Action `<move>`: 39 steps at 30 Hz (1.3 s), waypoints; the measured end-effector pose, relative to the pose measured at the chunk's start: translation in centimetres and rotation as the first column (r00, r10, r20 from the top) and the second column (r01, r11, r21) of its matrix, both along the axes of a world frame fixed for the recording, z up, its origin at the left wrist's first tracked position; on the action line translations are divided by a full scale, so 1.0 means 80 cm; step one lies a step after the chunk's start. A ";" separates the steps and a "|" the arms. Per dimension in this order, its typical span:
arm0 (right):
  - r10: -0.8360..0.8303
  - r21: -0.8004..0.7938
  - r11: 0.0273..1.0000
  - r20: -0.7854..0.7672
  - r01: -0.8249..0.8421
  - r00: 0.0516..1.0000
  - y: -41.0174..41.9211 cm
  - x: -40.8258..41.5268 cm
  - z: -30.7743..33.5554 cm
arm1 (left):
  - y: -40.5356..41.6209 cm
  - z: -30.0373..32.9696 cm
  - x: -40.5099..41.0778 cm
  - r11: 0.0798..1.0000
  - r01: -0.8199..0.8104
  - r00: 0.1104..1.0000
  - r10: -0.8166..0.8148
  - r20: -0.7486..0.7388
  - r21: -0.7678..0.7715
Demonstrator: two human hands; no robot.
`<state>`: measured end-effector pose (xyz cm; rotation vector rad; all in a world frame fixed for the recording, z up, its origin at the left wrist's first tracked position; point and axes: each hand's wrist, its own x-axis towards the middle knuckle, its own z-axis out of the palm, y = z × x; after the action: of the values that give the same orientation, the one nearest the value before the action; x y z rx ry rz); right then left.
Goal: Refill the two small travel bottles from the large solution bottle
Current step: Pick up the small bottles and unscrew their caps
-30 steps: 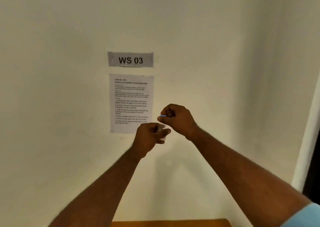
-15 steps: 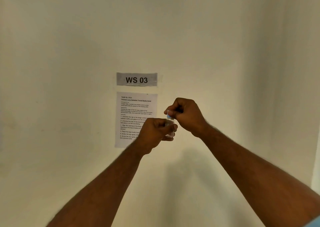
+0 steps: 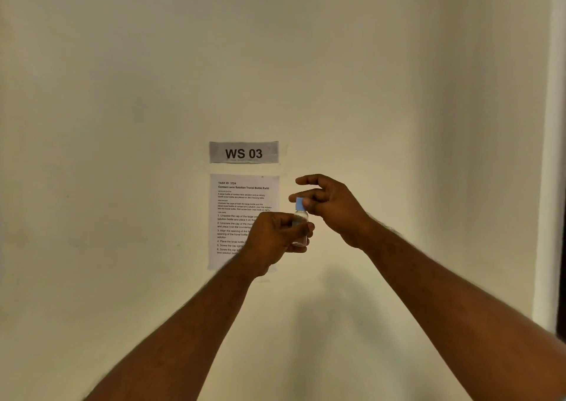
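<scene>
I hold a small clear travel bottle (image 3: 300, 224) upright in front of the wall, at chest height. My left hand (image 3: 275, 236) is wrapped around its body. The bottle carries a light blue cap (image 3: 299, 203). My right hand (image 3: 329, 206) is at the cap, thumb and a finger against it, the other fingers spread apart above. The large solution bottle and the second travel bottle are out of view.
A cream wall fills the view. A grey "WS 03" label (image 3: 243, 152) and a printed instruction sheet (image 3: 235, 213) are stuck on it behind my hands. A white door frame (image 3: 551, 186) runs down the right edge.
The view has tilted upward, so the table edge dropped out of sight. My right hand has loosened from a closed grip on the cap to spread fingers; the cap now shows.
</scene>
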<state>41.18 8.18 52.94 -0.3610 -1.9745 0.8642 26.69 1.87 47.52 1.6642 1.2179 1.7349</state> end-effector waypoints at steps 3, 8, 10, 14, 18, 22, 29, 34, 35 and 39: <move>-0.013 -0.034 0.999 0.013 0.013 1.000 -0.005 -0.004 -0.001 | -0.006 -0.001 0.000 1.000 0.004 1.000 -0.004 0.008 0.007; -0.070 -0.043 0.997 -0.034 0.069 0.997 -0.010 -0.007 -0.002 | -0.012 -0.002 -0.001 1.000 0.008 1.000 -0.008 0.026 0.001; -0.030 -0.052 0.998 0.016 0.031 0.999 -0.009 -0.006 0.000 | -0.012 -0.004 -0.004 1.000 -0.004 1.000 0.004 0.021 -0.004; -0.051 -0.072 0.996 0.043 0.054 0.998 -0.007 -0.011 -0.001 | -0.012 -0.006 -0.007 1.000 -0.007 0.999 0.007 0.036 0.005; -0.085 -0.080 0.993 -0.019 0.083 0.996 -0.005 -0.019 -0.007 | -0.010 -0.006 -0.007 1.000 -0.010 0.999 0.010 0.038 0.014; 0.011 -0.097 0.995 0.025 -0.008 1.000 -0.002 -0.016 -0.004 | -0.006 -0.009 -0.012 0.999 -0.032 0.999 0.032 0.019 0.008; -0.104 -0.062 0.992 0.023 0.105 0.994 0.002 -0.026 -0.009 | -0.001 -0.012 -0.014 1.000 -0.029 0.999 0.029 0.020 0.004; 0.030 -0.119 0.993 0.072 -0.022 0.997 0.008 -0.022 -0.007 | 0.006 -0.015 -0.020 0.998 -0.063 0.998 0.063 -0.004 -0.025; 0.039 -0.130 0.991 0.087 -0.027 0.995 0.009 -0.022 -0.008 | 0.007 -0.016 -0.022 0.998 -0.062 0.998 0.062 -0.002 -0.026; -0.065 -0.058 0.996 0.108 0.071 0.992 0.013 -0.028 -0.015 | 0.010 -0.018 -0.024 0.998 -0.053 0.999 0.053 0.008 -0.022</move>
<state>38.91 9.26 51.72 -0.5167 -2.0235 0.8794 24.77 2.71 46.11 1.6240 1.2829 1.7523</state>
